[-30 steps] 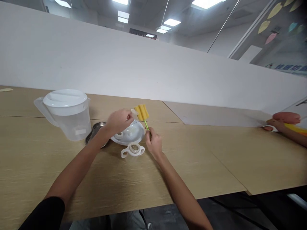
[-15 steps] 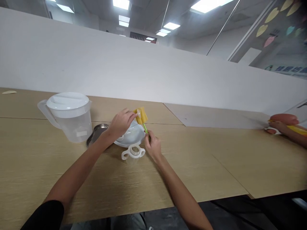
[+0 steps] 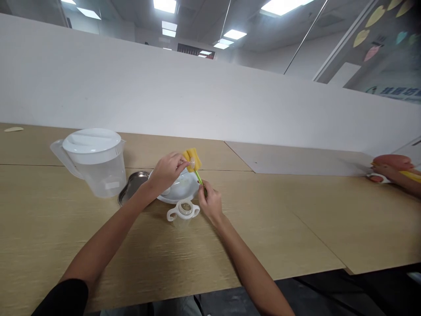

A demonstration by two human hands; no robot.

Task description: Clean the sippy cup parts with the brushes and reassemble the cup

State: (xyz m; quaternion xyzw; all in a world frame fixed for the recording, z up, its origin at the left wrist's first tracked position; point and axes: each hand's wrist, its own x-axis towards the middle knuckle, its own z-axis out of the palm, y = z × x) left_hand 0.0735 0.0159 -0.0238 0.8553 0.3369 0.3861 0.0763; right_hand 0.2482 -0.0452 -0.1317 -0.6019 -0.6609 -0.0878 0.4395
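My left hand (image 3: 167, 172) pinches a small clear bottle nipple (image 3: 191, 163) and keeps it against the yellow sponge head of a bottle brush (image 3: 194, 154). The brush's green handle is gripped in my right hand (image 3: 210, 201), so the sponge points up and away from me. Below both hands lies a white bowl (image 3: 184, 194) with clear parts in it, partly covered by my left hand. In front of the bowl stands a clear baby bottle (image 3: 183, 211), its top uncapped, with a white two-handled ring around the neck.
A lidded plastic pitcher (image 3: 105, 173) stands to the left. Beside it a metal tray (image 3: 133, 186) is partly behind my left forearm. At the far right another person's hand (image 3: 383, 170) is by a reddish round object (image 3: 394, 161). A white wall (image 3: 197, 96) runs behind the table.
The nipple has shifted slightly down along the sponge, and the sponge has turned a little. Both hands keep their holds; the bowl and bottle stay in place.
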